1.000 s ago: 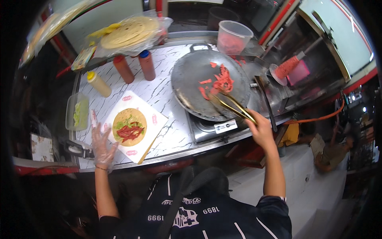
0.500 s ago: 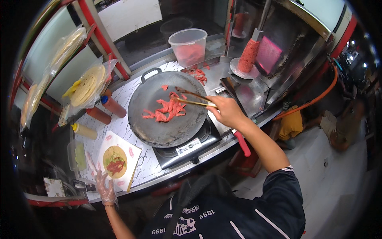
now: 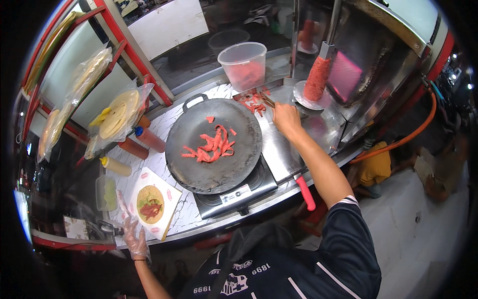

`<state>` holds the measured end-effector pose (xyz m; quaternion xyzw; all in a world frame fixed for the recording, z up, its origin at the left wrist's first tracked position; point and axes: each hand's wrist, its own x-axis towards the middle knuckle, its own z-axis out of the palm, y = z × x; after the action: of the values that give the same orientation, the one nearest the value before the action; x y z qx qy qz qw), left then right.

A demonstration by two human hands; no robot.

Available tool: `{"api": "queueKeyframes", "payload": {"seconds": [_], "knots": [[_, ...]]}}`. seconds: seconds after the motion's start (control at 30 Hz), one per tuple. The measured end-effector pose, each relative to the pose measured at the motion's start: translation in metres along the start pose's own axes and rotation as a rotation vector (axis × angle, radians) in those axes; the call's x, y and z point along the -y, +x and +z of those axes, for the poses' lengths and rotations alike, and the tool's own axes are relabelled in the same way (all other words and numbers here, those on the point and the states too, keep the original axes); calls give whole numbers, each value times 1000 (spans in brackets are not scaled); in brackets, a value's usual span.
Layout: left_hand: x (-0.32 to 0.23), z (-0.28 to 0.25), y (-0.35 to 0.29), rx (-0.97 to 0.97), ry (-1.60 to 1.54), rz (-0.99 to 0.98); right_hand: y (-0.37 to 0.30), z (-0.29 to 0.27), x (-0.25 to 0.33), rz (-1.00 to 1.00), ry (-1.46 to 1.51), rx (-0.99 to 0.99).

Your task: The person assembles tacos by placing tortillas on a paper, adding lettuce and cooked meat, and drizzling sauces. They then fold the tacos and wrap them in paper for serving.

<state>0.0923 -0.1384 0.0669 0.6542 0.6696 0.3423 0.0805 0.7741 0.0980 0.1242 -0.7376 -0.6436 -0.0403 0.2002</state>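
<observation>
My right hand (image 3: pixel 287 119) is closed on tongs (image 3: pixel 269 101), whose tips reach into a pile of red meat shreds (image 3: pixel 254 105) on the steel tray. Left of it, more red meat strips (image 3: pixel 213 144) lie in the middle of a wide dark pan (image 3: pixel 189 172) on a black stove (image 3: pixel 259 184). My left hand (image 3: pixel 135 240), in a clear plastic glove, hovers at the counter's front edge with its fingers apart. Beside it a flatbread (image 3: pixel 141 193) topped with greens and red meat lies on white paper (image 3: pixel 172 195).
A red-handled knife (image 3: pixel 304 192) juts over the counter's front edge. A vertical meat spit (image 3: pixel 317 79) stands at the back right, near a clear bucket (image 3: pixel 242 65). Sauce bottles (image 3: pixel 149 139), a cream bottle (image 3: pixel 116 166), a tub (image 3: pixel 106 192) and bagged flatbreads (image 3: pixel 119 114) are at left.
My right hand has moved the tongs from the meat in the pan, up and right, to the shreds on the steel tray. The left hand stays beside the paper. The whole view has shifted slightly.
</observation>
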Motion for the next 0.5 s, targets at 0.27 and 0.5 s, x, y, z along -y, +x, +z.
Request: {"api": "queueKeyframes", "payload": {"seconds": [0.27, 0.5], "knots": [[20, -22, -25, 8, 1, -117, -4, -38, 2, -90, -40, -158], [71, -27, 11, 54, -57, 46, -13, -63, 30, -102, -139, -238]]}}
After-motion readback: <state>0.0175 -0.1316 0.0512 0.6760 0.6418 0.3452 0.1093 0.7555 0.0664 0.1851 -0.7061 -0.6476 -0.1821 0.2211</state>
